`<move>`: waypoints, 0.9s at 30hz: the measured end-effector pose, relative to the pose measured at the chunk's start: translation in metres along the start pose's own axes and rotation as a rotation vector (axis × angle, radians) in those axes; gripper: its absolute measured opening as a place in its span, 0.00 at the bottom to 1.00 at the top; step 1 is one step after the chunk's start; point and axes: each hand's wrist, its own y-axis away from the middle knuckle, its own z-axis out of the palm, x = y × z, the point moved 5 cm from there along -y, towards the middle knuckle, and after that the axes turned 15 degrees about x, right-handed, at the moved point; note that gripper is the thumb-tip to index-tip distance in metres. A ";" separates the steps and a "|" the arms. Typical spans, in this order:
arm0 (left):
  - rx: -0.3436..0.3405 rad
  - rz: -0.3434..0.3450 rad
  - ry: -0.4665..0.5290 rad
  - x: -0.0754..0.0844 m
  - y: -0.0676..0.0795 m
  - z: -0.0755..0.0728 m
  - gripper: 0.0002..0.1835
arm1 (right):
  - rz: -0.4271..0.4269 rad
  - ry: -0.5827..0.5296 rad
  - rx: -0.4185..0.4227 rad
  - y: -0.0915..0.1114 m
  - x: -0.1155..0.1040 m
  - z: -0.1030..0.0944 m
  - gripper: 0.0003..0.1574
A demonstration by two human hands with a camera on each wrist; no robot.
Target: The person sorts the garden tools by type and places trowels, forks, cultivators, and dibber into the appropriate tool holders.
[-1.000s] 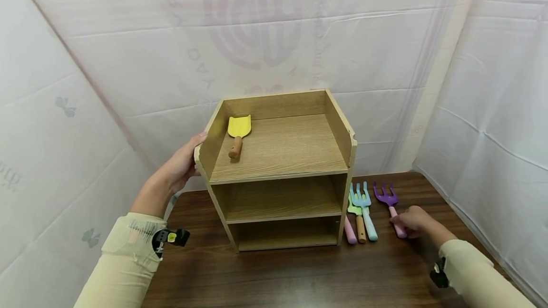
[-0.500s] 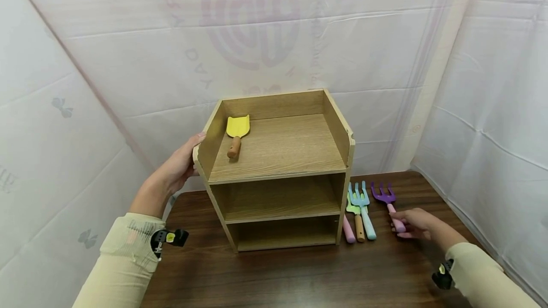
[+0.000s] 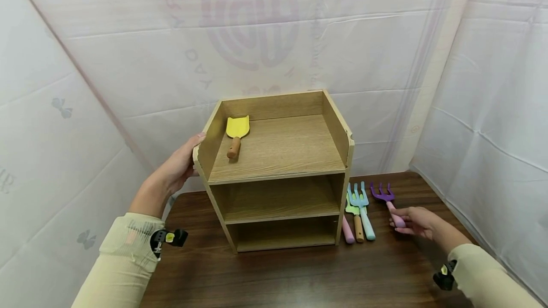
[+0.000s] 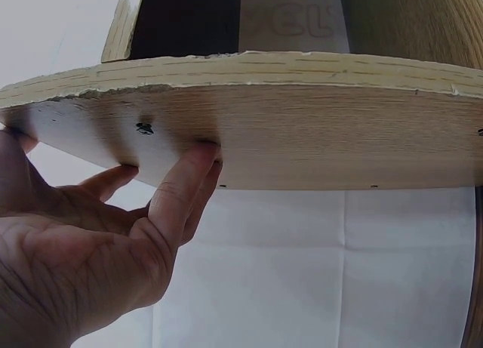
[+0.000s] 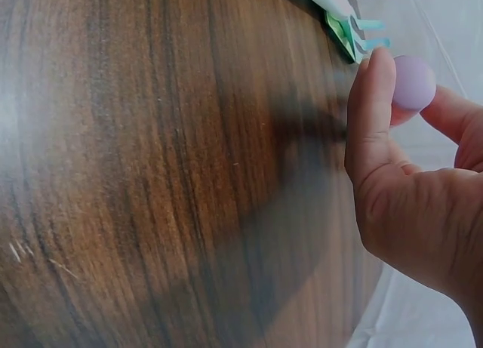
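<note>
In the head view my left hand [image 3: 177, 165] braces the left side of a wooden three-tier shelf [image 3: 280, 144]. The left wrist view shows its fingertips pressed on the outer face of the side panel [image 4: 317, 133]. My right hand [image 3: 417, 222] pinches the pink handle of a purple-tined toy garden fork [image 3: 384, 195] at the right of the table. In the right wrist view the rounded handle end [image 5: 413, 84] shows between thumb and fingers. A yellow toy shovel [image 3: 238, 128] with a brown handle lies at the left of the shelf's top tier.
Between the shelf and my right hand lie a light blue fork [image 3: 364, 213], a green tool [image 3: 355, 210] with a brown handle, and a pink handle [image 3: 347, 232] partly hidden by the shelf. White sheeting [image 3: 372, 70] surrounds the dark wooden table [image 3: 291, 279].
My right fingers have shifted around the pink handle, and the right wrist has moved slightly right. The fork's handle end appears slightly raised. My left hand stays against the shelf.
</note>
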 end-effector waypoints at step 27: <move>0.007 0.000 -0.002 0.001 0.001 0.001 0.46 | -0.116 0.037 0.008 0.023 -0.054 0.001 0.30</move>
